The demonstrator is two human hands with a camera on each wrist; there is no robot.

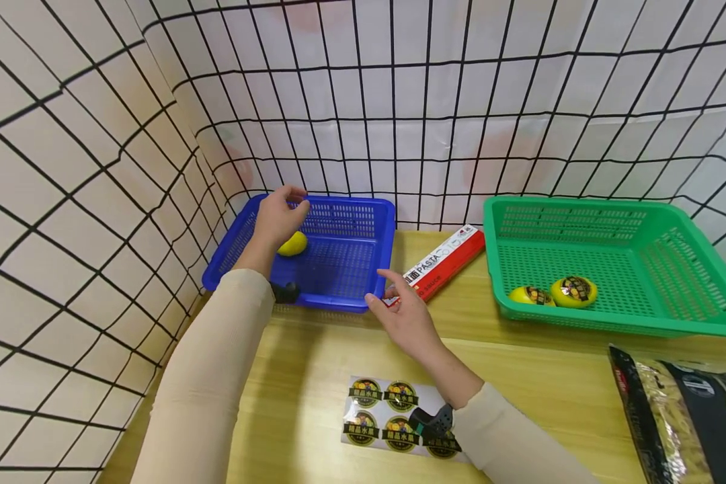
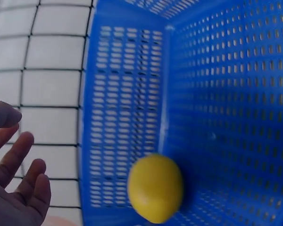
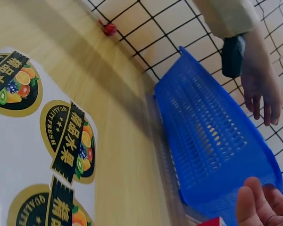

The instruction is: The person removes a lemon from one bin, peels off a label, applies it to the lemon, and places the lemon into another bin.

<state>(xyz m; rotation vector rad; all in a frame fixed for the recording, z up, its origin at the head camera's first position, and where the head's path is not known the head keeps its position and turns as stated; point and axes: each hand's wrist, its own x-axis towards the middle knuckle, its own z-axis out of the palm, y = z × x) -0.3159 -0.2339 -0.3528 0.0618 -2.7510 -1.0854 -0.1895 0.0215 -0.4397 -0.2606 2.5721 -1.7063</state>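
Head view showed two labelled lemons [image 1: 553, 293] in my green basket [image 1: 611, 323]; one bare lemon [image 1: 293, 244] waited in the blue basket [image 1: 339, 269]. My left hand [image 1: 278, 218] hovered over it with fingers loose, holding nothing; my right hand [image 1: 402, 312] was spread wide.

Left hand [image 1: 278, 218] hangs over the left basket [image 1: 363, 296], directly above a lemon [image 1: 293, 244] lying inside it near the left wall. Right hand [image 1: 402, 312] sits just before that basket's near right corner. A pasta box [image 1: 444, 262] lies on the table [image 1: 550, 376] just beyond the right hand, between the two baskets. The right basket [image 1: 611, 323] stands well right of the right hand and holds two lemons [image 1: 556, 292] at its near left. A sticker sheet [image 1: 393, 417] lies behind the right hand, under the wrist. A packet [image 1: 683, 417] lies far right, nearest the person.
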